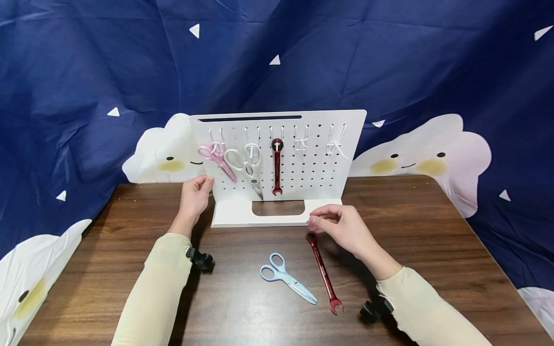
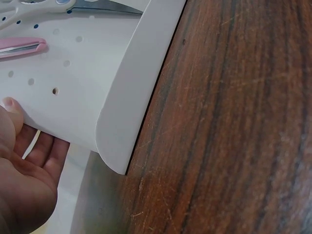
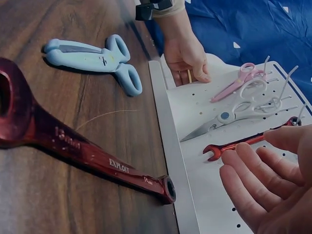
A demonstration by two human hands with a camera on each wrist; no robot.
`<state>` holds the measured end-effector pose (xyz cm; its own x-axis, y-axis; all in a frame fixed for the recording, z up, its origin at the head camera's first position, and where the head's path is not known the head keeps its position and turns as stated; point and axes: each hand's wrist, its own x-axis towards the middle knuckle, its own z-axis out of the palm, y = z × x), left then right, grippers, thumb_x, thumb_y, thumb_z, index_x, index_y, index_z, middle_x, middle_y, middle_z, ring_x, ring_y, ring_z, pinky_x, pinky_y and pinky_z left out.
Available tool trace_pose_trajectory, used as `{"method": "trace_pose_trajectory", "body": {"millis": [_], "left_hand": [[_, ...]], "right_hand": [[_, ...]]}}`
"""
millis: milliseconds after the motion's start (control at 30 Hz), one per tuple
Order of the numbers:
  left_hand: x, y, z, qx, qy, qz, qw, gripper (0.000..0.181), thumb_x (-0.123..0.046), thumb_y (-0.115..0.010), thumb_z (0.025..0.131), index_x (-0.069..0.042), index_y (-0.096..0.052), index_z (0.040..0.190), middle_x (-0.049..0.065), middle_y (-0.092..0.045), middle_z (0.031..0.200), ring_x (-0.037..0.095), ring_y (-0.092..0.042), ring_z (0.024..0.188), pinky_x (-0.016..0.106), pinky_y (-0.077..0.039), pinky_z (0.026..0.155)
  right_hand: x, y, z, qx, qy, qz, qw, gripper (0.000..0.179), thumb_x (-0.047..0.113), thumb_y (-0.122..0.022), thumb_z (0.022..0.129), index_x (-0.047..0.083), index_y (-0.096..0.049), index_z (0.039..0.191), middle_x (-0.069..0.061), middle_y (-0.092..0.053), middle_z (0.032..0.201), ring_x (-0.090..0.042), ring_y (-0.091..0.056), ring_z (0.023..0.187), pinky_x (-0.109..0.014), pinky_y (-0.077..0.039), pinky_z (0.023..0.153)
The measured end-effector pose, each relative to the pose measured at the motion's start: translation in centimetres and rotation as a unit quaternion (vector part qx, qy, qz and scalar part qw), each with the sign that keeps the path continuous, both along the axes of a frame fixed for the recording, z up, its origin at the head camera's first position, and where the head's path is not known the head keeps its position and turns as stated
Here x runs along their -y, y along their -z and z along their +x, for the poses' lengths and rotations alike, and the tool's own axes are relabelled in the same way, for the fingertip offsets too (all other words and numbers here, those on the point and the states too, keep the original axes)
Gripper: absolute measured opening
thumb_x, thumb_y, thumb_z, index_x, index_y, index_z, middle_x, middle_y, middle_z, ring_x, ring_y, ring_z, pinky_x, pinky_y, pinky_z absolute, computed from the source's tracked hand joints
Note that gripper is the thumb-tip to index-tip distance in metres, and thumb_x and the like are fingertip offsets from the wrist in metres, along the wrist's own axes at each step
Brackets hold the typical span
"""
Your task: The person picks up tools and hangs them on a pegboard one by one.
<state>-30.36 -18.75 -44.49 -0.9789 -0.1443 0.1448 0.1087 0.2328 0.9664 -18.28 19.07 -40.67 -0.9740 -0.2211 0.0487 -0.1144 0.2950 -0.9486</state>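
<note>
A white pegboard stand stands upright on the table. My left hand grips its left edge, thumb in front and fingers behind, as the left wrist view also shows. On its hooks hang pink scissors, white scissors and a red wrench. My right hand holds nothing, its fingers loosely bent in front of the base's right part. Just below those fingers lies the ring end of a second red wrench on the table. Light blue scissors lie to its left.
Two more pairs of white hooks on the board's right side carry nothing. The brown wooden table reaches back to a dark blue cloth with cloud faces and white triangles.
</note>
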Motion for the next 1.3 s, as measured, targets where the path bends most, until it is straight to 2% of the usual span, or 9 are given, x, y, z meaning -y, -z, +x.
{"method": "trace_pose_trajectory", "body": {"millis": [267,567,733,1033,1300], "left_hand": [[0.1,0.1,0.0,0.0,-0.002,0.0,1.0,0.032,-0.013,-0.059,0.112,0.016,-0.071,0.115,-0.02,-0.066,0.075,-0.003,-0.06,0.081,0.014,-0.058,0.08],[0.1,0.0,-0.1,0.0,-0.002,0.001,1.0,0.032,-0.013,-0.059,0.112,0.016,-0.071,0.116,-0.021,-0.066,0.076,-0.004,-0.06,0.082,0.014,-0.058,0.081],[0.0,0.0,-0.1,0.0,0.0,-0.001,1.0,0.033,-0.014,-0.059,0.112,0.016,-0.071,0.116,-0.019,-0.067,0.078,-0.004,-0.06,0.083,0.018,-0.06,0.085],[0.0,0.1,-0.2,0.005,0.001,0.004,1.0,0.033,-0.014,-0.058,0.112,0.016,-0.071,0.118,-0.02,-0.067,0.078,-0.005,-0.061,0.084,0.016,-0.06,0.084],[0.0,0.2,-0.1,-0.003,0.004,0.018,0.9998,0.032,-0.011,-0.058,0.112,0.018,-0.07,0.117,-0.023,-0.067,0.074,-0.005,-0.062,0.081,0.014,-0.059,0.081]], "right_hand": [[-0.7,0.1,1.1,0.002,-0.008,-0.003,1.0,0.026,0.004,-0.072,0.102,-0.017,-0.071,0.116,-0.028,-0.08,0.102,-0.018,-0.081,0.087,-0.029,-0.067,0.082],[-0.9,0.7,2.1,0.023,-0.018,0.005,0.9996,0.028,0.004,-0.072,0.101,-0.017,-0.07,0.119,-0.03,-0.079,0.104,-0.023,-0.081,0.085,-0.029,-0.067,0.08],[-1.0,1.4,2.6,0.033,-0.022,0.002,0.9992,0.026,0.002,-0.071,0.1,-0.018,-0.069,0.118,-0.03,-0.078,0.098,-0.02,-0.079,0.079,-0.03,-0.067,0.075],[-1.3,2.6,3.4,0.079,-0.04,-0.008,0.996,0.027,0.003,-0.072,0.1,-0.019,-0.067,0.115,-0.021,-0.074,0.087,-0.015,-0.073,0.069,-0.034,-0.067,0.065],[-1.6,3.1,3.9,0.108,-0.031,0.052,0.9923,0.021,0.009,-0.075,0.1,-0.009,-0.068,0.105,-0.007,-0.069,0.071,-0.014,-0.066,0.057,-0.034,-0.063,0.052]]}}
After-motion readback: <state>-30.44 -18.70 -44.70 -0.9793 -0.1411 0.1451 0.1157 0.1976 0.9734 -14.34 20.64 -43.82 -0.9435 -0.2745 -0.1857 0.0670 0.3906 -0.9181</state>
